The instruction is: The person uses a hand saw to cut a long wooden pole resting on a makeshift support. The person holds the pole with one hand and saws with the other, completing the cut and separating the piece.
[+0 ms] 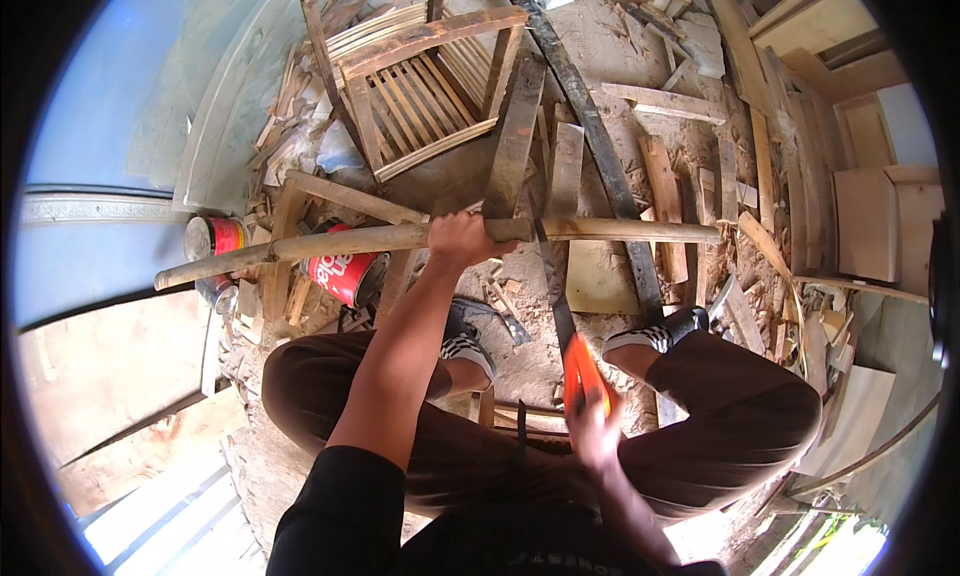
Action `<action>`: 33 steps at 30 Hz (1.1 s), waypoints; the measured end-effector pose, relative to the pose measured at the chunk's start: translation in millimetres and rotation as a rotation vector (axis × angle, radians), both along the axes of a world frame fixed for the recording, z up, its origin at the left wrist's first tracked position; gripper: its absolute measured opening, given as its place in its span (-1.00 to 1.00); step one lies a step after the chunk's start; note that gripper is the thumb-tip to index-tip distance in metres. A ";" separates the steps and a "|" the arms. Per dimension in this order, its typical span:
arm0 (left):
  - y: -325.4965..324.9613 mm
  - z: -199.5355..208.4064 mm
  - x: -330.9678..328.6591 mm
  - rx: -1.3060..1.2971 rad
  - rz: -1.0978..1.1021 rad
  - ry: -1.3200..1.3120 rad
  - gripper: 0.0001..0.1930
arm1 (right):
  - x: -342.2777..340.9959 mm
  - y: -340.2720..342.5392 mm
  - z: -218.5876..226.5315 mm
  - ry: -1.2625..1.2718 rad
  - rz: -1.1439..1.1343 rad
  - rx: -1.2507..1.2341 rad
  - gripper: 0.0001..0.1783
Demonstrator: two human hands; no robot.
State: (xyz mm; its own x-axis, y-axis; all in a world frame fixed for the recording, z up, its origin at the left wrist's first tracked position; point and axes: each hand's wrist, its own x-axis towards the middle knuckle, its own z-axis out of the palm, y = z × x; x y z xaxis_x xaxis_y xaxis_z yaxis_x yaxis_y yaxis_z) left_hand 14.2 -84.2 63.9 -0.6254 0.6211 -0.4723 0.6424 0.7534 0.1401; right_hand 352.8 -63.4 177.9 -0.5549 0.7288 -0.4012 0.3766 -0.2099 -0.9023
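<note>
My left hand [462,238] grips a long round wooden pole [640,230] that lies crosswise in front of my knees. My right hand [594,428] is closed on the orange handle [581,374] of a hand saw. The saw's dark blade [553,281] runs up from the handle to the pole, just right of my left hand. A flat weathered plank [515,136] rests under the pole and leads away from me. I sit with legs in dark trousers spread and checkered shoes [465,348] on the ground.
A slatted wooden chair frame [420,86] lies beyond the pole. Two red tins [345,271] stand at the left by wood scraps. A long dark curved strip [600,146] crosses the ground. Offcuts and boards [870,226] are piled at the right.
</note>
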 end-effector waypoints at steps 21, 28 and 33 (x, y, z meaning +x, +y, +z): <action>-4.8 0.9 -13.7 0.002 0.005 -0.033 0.05 | 6.3 -20.3 -8.9 0.107 -0.015 0.056 -0.34; 3.9 4.7 -11.2 0.017 0.003 -0.035 0.07 | 21.5 -6.6 -16.1 -0.015 0.017 0.163 -0.31; -2.8 -0.7 -13.2 0.031 -0.044 0.039 0.06 | -30.6 12.3 -35.7 0.018 -0.124 -0.162 -0.47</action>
